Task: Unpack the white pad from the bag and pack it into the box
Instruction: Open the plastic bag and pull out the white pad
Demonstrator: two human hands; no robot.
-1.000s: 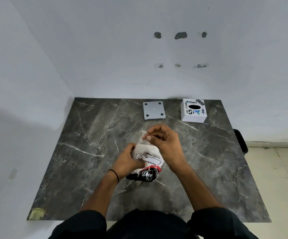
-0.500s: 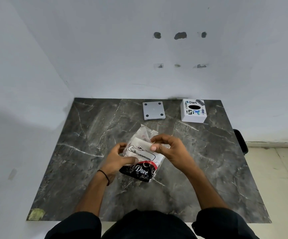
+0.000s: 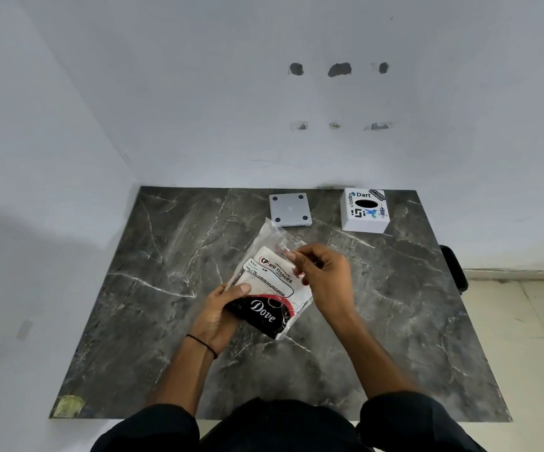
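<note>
White pad (image 3: 265,278), one, is seen inside one clear bag (image 3: 272,282), held mid-table; left hand (image 3: 220,313) grips its bottom, right hand (image 3: 324,277) pinches its top; one box (image 3: 365,210) sits at one o'clock.

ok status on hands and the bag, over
Left hand grips bag bottom. Right hand pinches its open top. White pad inside. Box far right, path clear.

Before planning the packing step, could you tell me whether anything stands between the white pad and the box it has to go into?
Yes: the white pad is inside the clear bag, held by the left hand and right hand. The tabletop between bag and white box is bare; the grey square plate lies left of the box, off the path.
</note>
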